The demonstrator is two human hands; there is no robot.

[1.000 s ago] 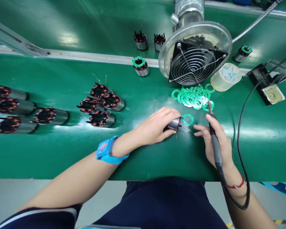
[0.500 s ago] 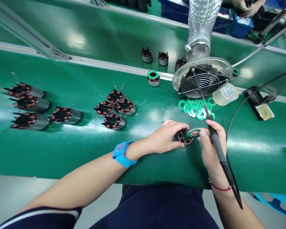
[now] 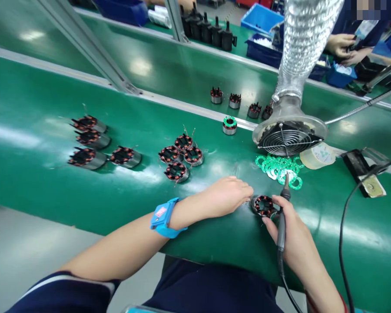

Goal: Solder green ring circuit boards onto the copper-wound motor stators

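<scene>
One motor core [image 3: 263,206] is between the left hand [image 3: 226,195] and the right hand [image 3: 295,234]. The right grip is closed around a soldering iron [image 3: 281,232], and its fingers [image 3: 283,202] touch also the motor core. From this core, the left hand is near, at nine o'clock; I cannot tell if its grip holds something. At one o'clock, green rings [image 3: 278,168] lie on the surface [image 3: 215,243].

Left sleeve [image 3: 70,298]: short, dark navy, white-striped near its edge
Left wristband [image 3: 164,219]: bright blue, squarish face with pinkish marking
Right band [image 3: 344,304]: red, partly visible
Body garment [image 3: 211,284]: dark navy
</scene>
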